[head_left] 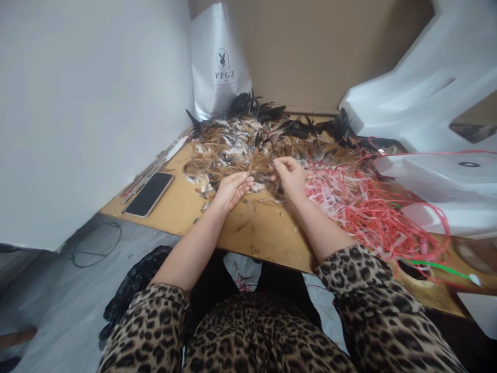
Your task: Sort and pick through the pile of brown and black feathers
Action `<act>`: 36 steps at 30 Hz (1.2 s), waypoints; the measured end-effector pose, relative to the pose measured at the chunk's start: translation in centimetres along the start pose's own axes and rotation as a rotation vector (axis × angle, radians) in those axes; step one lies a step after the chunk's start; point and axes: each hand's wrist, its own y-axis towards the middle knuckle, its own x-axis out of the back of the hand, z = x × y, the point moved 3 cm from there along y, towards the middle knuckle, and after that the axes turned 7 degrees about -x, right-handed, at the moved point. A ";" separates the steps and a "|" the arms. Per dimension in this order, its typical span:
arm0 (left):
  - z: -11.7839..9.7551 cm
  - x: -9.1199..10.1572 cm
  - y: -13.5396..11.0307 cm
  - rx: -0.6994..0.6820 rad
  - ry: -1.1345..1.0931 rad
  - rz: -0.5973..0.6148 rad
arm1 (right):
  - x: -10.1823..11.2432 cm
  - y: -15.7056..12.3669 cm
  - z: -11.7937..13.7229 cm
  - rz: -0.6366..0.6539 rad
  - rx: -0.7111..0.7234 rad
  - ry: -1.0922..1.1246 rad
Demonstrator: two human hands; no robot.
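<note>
A heap of brown, white and black feathers covers the back of the wooden tabletop. My left hand rests at the heap's near edge, fingers curled and pinching a few brown feathers. My right hand is just to its right, fingers closed in a pinch on a small bunch of feathers stretched between both hands. A tangle of red and pink plastic strips lies right beside my right wrist.
A phone lies face up at the table's left end, with long thin sticks beside it along the white wall. A silver bag stands at the back. White foam pieces fill the right. A black bag sits on the floor.
</note>
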 end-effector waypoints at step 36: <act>-0.5 -1.2 -1.0 -0.337 0.424 -0.058 | -2.1 -1.1 -1.2 0.201 -0.092 -0.249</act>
